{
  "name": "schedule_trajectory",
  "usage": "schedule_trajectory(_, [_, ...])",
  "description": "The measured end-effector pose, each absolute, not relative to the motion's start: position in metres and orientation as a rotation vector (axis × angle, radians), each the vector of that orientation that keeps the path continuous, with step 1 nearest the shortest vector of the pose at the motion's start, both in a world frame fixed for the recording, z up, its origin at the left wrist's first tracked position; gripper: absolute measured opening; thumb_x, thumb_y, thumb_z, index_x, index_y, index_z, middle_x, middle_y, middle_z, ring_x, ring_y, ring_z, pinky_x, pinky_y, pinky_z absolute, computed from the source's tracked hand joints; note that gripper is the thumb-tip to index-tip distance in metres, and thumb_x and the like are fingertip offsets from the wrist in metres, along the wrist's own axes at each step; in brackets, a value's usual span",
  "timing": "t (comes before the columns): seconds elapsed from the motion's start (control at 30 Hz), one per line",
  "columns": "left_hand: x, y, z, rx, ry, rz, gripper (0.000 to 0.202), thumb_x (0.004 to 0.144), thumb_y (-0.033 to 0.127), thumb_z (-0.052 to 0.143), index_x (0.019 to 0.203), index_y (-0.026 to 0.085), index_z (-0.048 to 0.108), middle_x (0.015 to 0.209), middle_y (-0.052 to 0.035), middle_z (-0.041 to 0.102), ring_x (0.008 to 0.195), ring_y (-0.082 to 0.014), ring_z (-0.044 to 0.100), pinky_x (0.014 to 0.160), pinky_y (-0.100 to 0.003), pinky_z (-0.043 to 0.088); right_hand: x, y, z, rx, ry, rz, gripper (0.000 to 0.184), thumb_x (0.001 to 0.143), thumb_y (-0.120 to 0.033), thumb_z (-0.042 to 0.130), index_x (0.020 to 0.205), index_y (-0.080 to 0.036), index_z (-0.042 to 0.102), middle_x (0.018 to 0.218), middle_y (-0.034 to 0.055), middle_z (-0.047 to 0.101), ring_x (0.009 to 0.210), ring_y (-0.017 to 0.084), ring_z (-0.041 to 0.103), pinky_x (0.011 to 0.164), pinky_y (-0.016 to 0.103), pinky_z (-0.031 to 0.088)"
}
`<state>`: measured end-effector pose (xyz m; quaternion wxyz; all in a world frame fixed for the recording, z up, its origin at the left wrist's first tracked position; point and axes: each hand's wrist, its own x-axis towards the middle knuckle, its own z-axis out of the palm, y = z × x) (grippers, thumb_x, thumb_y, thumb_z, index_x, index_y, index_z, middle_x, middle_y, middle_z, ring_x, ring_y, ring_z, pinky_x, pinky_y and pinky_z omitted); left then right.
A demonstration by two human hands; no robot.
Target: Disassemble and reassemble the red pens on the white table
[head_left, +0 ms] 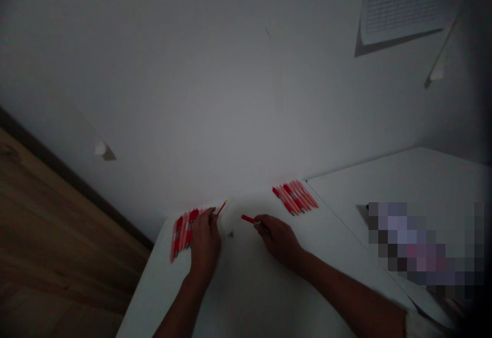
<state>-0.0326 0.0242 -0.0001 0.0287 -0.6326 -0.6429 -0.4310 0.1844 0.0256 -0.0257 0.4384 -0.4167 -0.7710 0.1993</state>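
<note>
My left hand (pixel 206 240) is closed on a thin red pen refill (pixel 222 208) with a yellowish end, which sticks up past the fingertips. Between the fingers of my right hand (pixel 279 238) is a red pen barrel (pixel 248 218), its end pointing left toward the other hand. A small grey piece (pixel 230 234), too small to name, lies on the table between both hands. Beside my left hand is a row of red and pink pens (pixel 184 233), partly hidden by that hand. Another row of red and pink pens (pixel 295 197) lies beyond my right hand.
The white table (pixel 154 287) meets a pale wall (pixel 215 97) at the back. A second white tabletop (pixel 357 179) adjoins on the right, with a pixelated area over it. Printed paper (pixel 403 5) hangs at upper right. Brown wood-look flooring (pixel 57 235) shows at left.
</note>
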Motion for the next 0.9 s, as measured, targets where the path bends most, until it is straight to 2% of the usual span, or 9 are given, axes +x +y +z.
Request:
schedule_trajectory(0.13, [-0.028,0.024,0.007,-1.92,-2.097,-1.835,0.033,0.081,0.034,0.059,0.11,0.019,0.061,0.096,-0.0081,0.067,0.09,-0.0219,0.065,0.083,-0.037,0.05,0.185,0.024,-0.022,-1.058,-1.902,0.537,0.024,0.095,-0.03,0.04,0.107,-0.019,0.057,0.094,0.0072,0.068,0.08,0.016,0.063,0.072,0.027,0.047])
schedule_trajectory(0.27, [-0.024,0.023,0.011,-1.896,-2.151,-2.187,0.037,0.068,0.033,0.072,0.101,0.018,0.064,0.088,-0.0048,0.067,0.081,-0.0186,0.065,0.075,-0.032,0.052,0.186,0.024,-0.021,-1.06,-1.887,0.556,0.022,0.095,-0.028,0.04,0.106,-0.018,0.056,0.093,0.007,0.067,0.078,0.016,0.063,0.07,0.025,0.046])
schedule_trajectory(0.43, [-0.025,0.025,0.007,-1.963,-2.148,-2.345,0.033,0.064,0.03,0.075,0.093,0.017,0.066,0.084,-0.0036,0.067,0.08,-0.0171,0.064,0.075,-0.031,0.051,0.185,0.025,-0.023,-1.063,-1.882,0.546,0.022,0.096,-0.029,0.04,0.107,-0.019,0.056,0.092,0.0067,0.067,0.079,0.016,0.062,0.07,0.025,0.045])
schedule_trajectory(0.6, [-0.024,0.025,0.007,-1.916,-2.14,-2.546,0.033,0.062,0.026,0.077,0.092,0.017,0.064,0.083,-0.0026,0.067,0.079,-0.0152,0.063,0.074,-0.029,0.05,0.184,0.025,-0.024,-1.064,-1.875,0.542,0.022,0.095,-0.029,0.041,0.106,-0.019,0.056,0.092,0.007,0.067,0.08,0.017,0.063,0.071,0.025,0.045])
schedule_trajectory(0.73, [-0.021,0.024,0.016,-1.67,-2.14,-2.866,0.032,0.059,0.026,0.078,0.086,0.017,0.063,0.077,0.0002,0.066,0.074,-0.013,0.063,0.072,-0.027,0.051,0.185,0.025,-0.022,-1.101,-1.877,0.544,0.022,0.095,-0.028,0.041,0.107,-0.018,0.057,0.09,0.007,0.067,0.08,0.017,0.063,0.071,0.026,0.046])
schedule_trajectory(0.9, [-0.02,0.023,0.025,-1.377,-2.066,-3.213,0.03,0.054,0.017,0.08,0.079,0.018,0.065,0.077,0.0025,0.065,0.071,-0.0093,0.062,0.073,-0.023,0.052,0.185,0.026,-0.023,-1.089,-1.877,0.519,0.024,0.095,-0.03,0.04,0.109,-0.019,0.057,0.091,0.0071,0.067,0.081,0.017,0.063,0.072,0.027,0.047])
